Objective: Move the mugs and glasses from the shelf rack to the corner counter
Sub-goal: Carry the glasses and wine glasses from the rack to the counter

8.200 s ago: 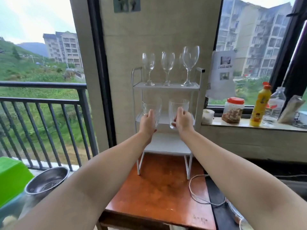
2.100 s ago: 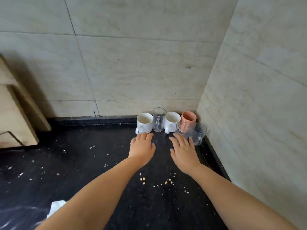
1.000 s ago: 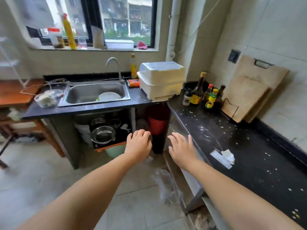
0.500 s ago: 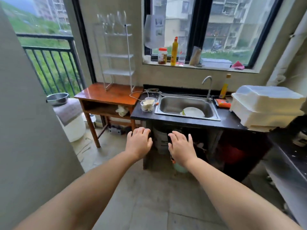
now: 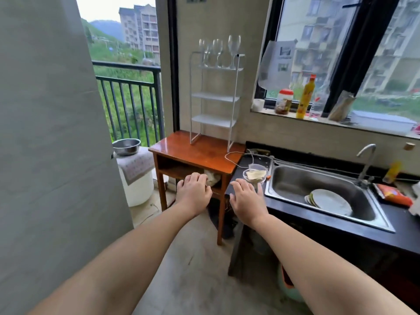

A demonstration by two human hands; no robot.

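Up on the rack's (image 5: 214, 98) top shelf only wine glasses (image 5: 219, 52) remain, so left hand (image 5: 194, 193) and right hand (image 5: 247, 200) reach out released, ready to grab.

View has turned from the corner bench back toward the shelf rack (image 5: 214, 98), which now stands closer and more central than half a second ago. Both hands, left (image 5: 194, 194) and right (image 5: 246, 198), which earlier gripped two glass mugs, are now empty. Only the wine glasses (image 5: 218, 52) remain on the rack; the middle shelf is cleared.
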